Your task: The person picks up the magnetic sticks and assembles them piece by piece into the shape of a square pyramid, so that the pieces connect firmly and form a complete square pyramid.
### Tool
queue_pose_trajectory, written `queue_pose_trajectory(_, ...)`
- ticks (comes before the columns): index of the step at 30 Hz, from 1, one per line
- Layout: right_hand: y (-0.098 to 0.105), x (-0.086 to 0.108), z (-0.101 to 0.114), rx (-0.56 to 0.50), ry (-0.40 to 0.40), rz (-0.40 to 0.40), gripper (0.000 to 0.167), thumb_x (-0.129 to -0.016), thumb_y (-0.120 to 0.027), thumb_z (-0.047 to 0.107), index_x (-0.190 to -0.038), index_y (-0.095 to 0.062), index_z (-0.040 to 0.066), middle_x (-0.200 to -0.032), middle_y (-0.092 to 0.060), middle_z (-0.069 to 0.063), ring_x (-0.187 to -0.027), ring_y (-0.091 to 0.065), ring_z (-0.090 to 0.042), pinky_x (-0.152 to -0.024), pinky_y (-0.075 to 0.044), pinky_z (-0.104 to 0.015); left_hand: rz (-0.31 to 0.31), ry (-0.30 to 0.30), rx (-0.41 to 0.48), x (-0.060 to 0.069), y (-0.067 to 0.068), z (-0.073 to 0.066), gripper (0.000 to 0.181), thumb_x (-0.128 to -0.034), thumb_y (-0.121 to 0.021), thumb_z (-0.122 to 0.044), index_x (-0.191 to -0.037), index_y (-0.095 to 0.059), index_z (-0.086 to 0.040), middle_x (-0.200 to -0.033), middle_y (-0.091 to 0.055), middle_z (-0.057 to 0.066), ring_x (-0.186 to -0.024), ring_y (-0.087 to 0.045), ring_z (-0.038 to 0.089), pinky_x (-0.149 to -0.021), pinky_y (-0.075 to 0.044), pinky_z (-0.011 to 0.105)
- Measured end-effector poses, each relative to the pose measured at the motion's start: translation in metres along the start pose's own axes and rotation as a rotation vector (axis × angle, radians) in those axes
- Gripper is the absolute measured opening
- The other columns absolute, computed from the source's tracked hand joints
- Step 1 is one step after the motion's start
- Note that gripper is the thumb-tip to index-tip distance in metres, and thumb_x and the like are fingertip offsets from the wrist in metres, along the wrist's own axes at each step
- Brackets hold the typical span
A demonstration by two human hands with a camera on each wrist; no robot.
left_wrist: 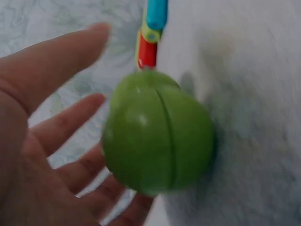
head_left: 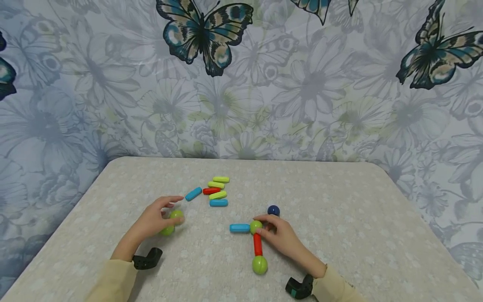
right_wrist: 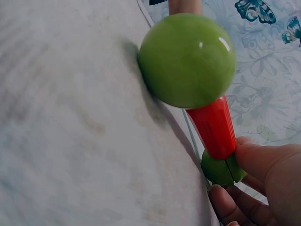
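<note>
Toward the left edge of the tabletop (head_left: 339, 188), the left hand (head_left: 152, 218) lies splayed beside two green balls (left_wrist: 160, 141); midway, the right hand (head_left: 281, 235) pinches one green ball (head_left: 255, 227) of two joined by one red rod (head_left: 258, 244).

My left hand (head_left: 152, 218): beside two green balls (head_left: 167, 230) on the worktop (head_left: 377, 235), thumb in front of one.
My right hand (head_left: 281, 237): thumb and fingers pinch the green joint ball (head_left: 255, 227).
Joint ball: touches a blue rod (head_left: 239, 228) at its left; a red rod (head_left: 258, 245) runs toward me to a green end ball (head_left: 259, 265).
Navy ball (head_left: 273, 210): just beyond my right hand.
Loose rods (head_left: 217, 195): three yellow-green, two blue, one red, grouped farther from me.
</note>
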State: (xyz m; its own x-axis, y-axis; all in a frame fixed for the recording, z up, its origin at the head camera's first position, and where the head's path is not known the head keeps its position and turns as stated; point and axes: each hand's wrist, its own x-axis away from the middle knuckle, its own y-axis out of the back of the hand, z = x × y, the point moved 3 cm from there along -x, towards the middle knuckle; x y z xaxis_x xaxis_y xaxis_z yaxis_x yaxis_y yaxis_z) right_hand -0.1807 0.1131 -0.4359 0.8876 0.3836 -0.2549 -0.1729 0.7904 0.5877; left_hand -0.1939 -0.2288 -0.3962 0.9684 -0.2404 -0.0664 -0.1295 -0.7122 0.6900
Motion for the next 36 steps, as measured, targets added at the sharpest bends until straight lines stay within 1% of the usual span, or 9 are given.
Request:
queue_pose_trajectory(5, -0.001, 0.000, 0.000, 0.000, 0.007, -0.005, 0.028, -0.086, -0.070, 0.018, -0.112, -0.066, 0.009, -0.100, -0.062, 0.005, -0.074, -0.053, -0.010, -0.063, -0.046, -0.025, 0.043, 0.038, -0.059, 0.004, -0.005, 0.011, 0.044, -0.0799, -0.076, -0.018, -0.117, -0.060, 0.000, -0.098, -0.058, 0.008, -0.083, -0.053, 0.021, -0.068, -0.045, 0.036)
queue_pose_trajectory(9, -0.001, 0.000, 0.000, -0.011, 0.017, 0.000, 0.028, -0.087, -0.069, 0.018, -0.113, -0.066, 0.009, -0.100, -0.062, 0.004, -0.074, -0.053, -0.010, -0.062, -0.047, -0.026, 0.032, 0.062, -0.069, 0.002, -0.007, 0.012, 0.040, -0.0806, -0.075, -0.017, -0.115, -0.061, -0.002, -0.100, -0.061, 0.007, -0.085, -0.056, 0.021, -0.071, -0.047, 0.038)
queue_pose_trajectory(15, -0.001, 0.001, 0.000, -0.022, 0.010, 0.004, 0.028, -0.087, -0.069, 0.019, -0.113, -0.066, 0.009, -0.100, -0.062, 0.005, -0.074, -0.053, -0.010, -0.062, -0.046, -0.025, -0.014, -0.002, -0.069, 0.000, -0.009, 0.004, 0.045, -0.0799, -0.076, -0.021, -0.119, -0.060, -0.004, -0.109, -0.060, 0.012, -0.097, -0.057, 0.030, -0.081, -0.047, 0.048)
queue_pose_trajectory(20, 0.000, 0.001, 0.001, -0.032, 0.024, 0.004, 0.029, -0.087, -0.069, 0.019, -0.114, -0.066, 0.008, -0.098, -0.061, 0.005, -0.074, -0.053, -0.010, -0.061, -0.045, -0.025, -0.067, -0.091, 0.011, -0.003, -0.024, -0.019, 0.041, -0.0791, -0.077, -0.014, -0.116, -0.061, -0.006, -0.113, -0.060, 0.011, -0.100, -0.058, 0.030, -0.085, -0.047, 0.046)
queue_pose_trajectory(22, 0.000, 0.001, 0.001, -0.034, 0.029, 0.001, 0.028, -0.087, -0.069, 0.018, -0.114, -0.066, 0.008, -0.097, -0.061, 0.004, -0.073, -0.053, -0.010, -0.060, -0.045, -0.025, -0.044, -0.131, 0.059, -0.005, -0.036, -0.029, 0.040, -0.0793, -0.076, -0.012, -0.116, -0.061, -0.005, -0.113, -0.060, 0.010, -0.098, -0.059, 0.028, -0.084, -0.049, 0.042)
queue_pose_trajectory(24, 0.001, 0.001, 0.001, -0.036, 0.030, -0.003, 0.028, -0.087, -0.069, 0.017, -0.114, -0.066, 0.008, -0.098, -0.062, 0.004, -0.073, -0.053, -0.010, -0.060, -0.045, -0.025, 0.014, -0.162, 0.107, -0.006, -0.050, -0.036, 0.039, -0.0803, -0.076, -0.013, -0.116, -0.061, -0.005, -0.112, -0.061, 0.008, -0.097, -0.060, 0.025, -0.082, -0.050, 0.038)
queue_pose_trajectory(28, 0.000, 0.001, 0.001, -0.040, 0.014, 0.000, 0.029, -0.087, -0.068, 0.018, -0.114, -0.066, 0.008, -0.100, -0.062, 0.004, -0.074, -0.053, -0.010, -0.061, -0.046, -0.025, 0.147, -0.153, 0.189, -0.008, -0.075, -0.039, 0.038, -0.0828, -0.074, -0.017, -0.116, -0.062, -0.004, -0.109, -0.062, 0.004, -0.095, -0.059, 0.021, -0.079, -0.050, 0.032)
queue_pose_trajectory(31, 0.000, 0.001, 0.000, -0.039, 0.010, 0.002, 0.029, -0.087, -0.069, 0.019, -0.114, -0.066, 0.009, -0.101, -0.062, 0.004, -0.075, -0.054, -0.010, -0.062, -0.046, -0.025, 0.163, -0.126, 0.215, -0.008, -0.084, -0.039, 0.037, -0.0827, -0.074, -0.018, -0.115, -0.063, -0.005, -0.106, -0.063, 0.002, -0.093, -0.058, 0.019, -0.075, -0.050, 0.031)
queue_pose_trajectory(36, -0.001, 0.001, 0.000, -0.033, 0.015, -0.009, 0.028, -0.087, -0.069, 0.019, -0.113, -0.066, 0.010, -0.099, -0.061, 0.005, -0.074, -0.054, -0.010, -0.062, -0.046, -0.025, 0.156, -0.130, 0.210, -0.009, -0.089, -0.042, 0.037, -0.0821, -0.074, -0.021, -0.115, -0.064, -0.006, -0.104, -0.063, 0.000, -0.092, -0.057, 0.018, -0.072, -0.049, 0.029)
